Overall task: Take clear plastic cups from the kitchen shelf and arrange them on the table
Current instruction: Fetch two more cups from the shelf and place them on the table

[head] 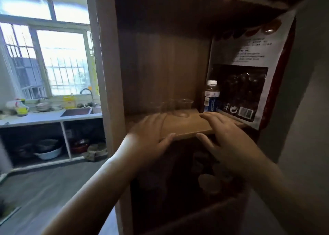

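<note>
Mid-frame, both hands reach to the wooden shelf (187,126): the left hand (151,137) and right hand (226,137) lie spread and empty at its front edge. Behind them stand blurred clear plastic cups (183,108), a capped bottle (211,96) just right.

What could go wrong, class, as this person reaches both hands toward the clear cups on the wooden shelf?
1. The clear cups are faint against the dark wood, so a hand could misjudge them and tip one off the shelf.
2. The right hand is close to the water bottle and might knock it over.
3. The cups stand close together, so the left hand may topple a neighbour.
</note>
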Available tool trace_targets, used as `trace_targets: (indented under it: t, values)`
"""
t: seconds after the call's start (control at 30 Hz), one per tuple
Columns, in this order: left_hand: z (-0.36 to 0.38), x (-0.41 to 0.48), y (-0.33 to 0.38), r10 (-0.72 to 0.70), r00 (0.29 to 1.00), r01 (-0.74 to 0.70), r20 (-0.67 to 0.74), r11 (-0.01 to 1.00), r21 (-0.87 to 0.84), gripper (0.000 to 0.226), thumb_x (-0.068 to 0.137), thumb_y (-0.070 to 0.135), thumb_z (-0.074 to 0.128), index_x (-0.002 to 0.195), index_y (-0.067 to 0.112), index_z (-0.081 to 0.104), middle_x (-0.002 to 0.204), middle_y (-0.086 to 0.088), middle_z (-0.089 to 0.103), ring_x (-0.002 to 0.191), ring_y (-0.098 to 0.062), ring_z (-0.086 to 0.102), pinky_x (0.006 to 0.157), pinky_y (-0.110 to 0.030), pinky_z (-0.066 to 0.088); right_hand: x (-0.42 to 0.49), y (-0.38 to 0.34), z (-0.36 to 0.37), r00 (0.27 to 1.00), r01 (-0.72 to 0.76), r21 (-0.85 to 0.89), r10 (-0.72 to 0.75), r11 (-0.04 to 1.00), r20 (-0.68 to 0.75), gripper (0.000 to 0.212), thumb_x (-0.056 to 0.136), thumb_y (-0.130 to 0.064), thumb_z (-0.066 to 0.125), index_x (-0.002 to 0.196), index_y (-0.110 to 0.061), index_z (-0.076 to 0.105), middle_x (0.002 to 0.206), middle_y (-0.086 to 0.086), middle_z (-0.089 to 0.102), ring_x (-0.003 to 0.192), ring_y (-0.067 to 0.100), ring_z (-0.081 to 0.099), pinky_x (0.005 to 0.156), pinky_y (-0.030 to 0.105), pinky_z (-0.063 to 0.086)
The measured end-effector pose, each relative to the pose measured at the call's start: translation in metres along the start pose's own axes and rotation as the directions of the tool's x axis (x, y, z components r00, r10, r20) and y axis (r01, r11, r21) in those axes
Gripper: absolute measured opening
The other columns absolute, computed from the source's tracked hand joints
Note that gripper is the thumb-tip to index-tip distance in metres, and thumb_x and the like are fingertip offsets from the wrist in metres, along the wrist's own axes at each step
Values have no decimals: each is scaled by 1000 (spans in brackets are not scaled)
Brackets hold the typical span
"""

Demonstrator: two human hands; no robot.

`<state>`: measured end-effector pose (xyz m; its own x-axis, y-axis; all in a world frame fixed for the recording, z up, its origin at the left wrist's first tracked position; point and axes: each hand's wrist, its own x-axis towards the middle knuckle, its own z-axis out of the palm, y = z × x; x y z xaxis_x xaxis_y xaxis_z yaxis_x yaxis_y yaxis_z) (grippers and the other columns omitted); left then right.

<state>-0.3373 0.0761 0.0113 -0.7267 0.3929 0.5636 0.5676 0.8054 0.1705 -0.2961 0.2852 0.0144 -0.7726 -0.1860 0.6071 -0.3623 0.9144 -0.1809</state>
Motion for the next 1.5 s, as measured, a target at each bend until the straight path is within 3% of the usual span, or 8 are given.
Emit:
trace_targets:
  t: [0.27,0.4,0.5,0.7,0.87,1.07,1.27,1.5]
  values:
    - [52,83,-22,-262,963,238,58,934,268,68,91,49,37,146,19,11,156,-3,13,142,-20,9,111,-40,17,109,85,51,996,-51,159,37,986,87,55,87,-36,56,136,-23,35,139,-2,42,124,14,39,95,28,35]
    - [67,103,-33,-320,945,291,61,913,287,66,91,43,40,146,18,11,156,-4,14,142,-20,9,110,-41,19,147,102,78,995,20,156,-35,988,96,50,86,-30,58,132,-23,40,134,-1,46,113,8,43,85,21,35]
    - [72,111,-35,-346,938,331,23,912,241,61,91,38,43,143,18,20,152,-4,25,138,-21,19,108,-42,25,166,110,93,992,84,110,-94,990,85,52,86,-29,57,133,-20,39,134,3,46,117,15,44,90,25,37]
    - [75,121,-34,-358,931,364,-66,913,186,44,92,27,44,134,15,39,136,-6,46,126,-22,35,101,-36,32,177,115,108,983,128,114,-142,985,118,39,83,-30,57,121,-24,49,118,0,56,101,17,52,78,28,45]
    - [77,121,-34,-331,935,347,-128,928,134,34,89,7,46,122,14,50,124,-6,53,115,-21,40,95,-33,38,174,114,106,986,125,101,-135,987,96,41,83,-14,58,123,-20,49,121,2,55,107,19,50,83,31,46]
    - [71,116,-28,-304,946,312,-110,948,66,33,86,5,51,118,14,53,120,-5,56,108,-20,44,90,-38,47,162,105,94,981,154,116,-166,981,102,44,79,-28,51,121,-16,52,117,5,58,104,21,51,85,37,48]
    - [58,101,-19,-237,948,262,-212,960,97,24,87,12,54,110,18,57,109,1,61,103,-14,48,85,-31,46,147,101,87,961,275,95,-273,957,-39,28,85,-6,56,112,-17,56,107,1,60,94,13,50,76,24,44]
    - [27,58,4,-162,934,202,-318,975,97,3,86,24,54,88,23,56,81,12,54,82,-7,46,63,-18,38,108,69,63,911,395,117,-373,911,-175,19,86,-18,51,103,-16,57,100,-1,61,86,4,44,69,15,37]
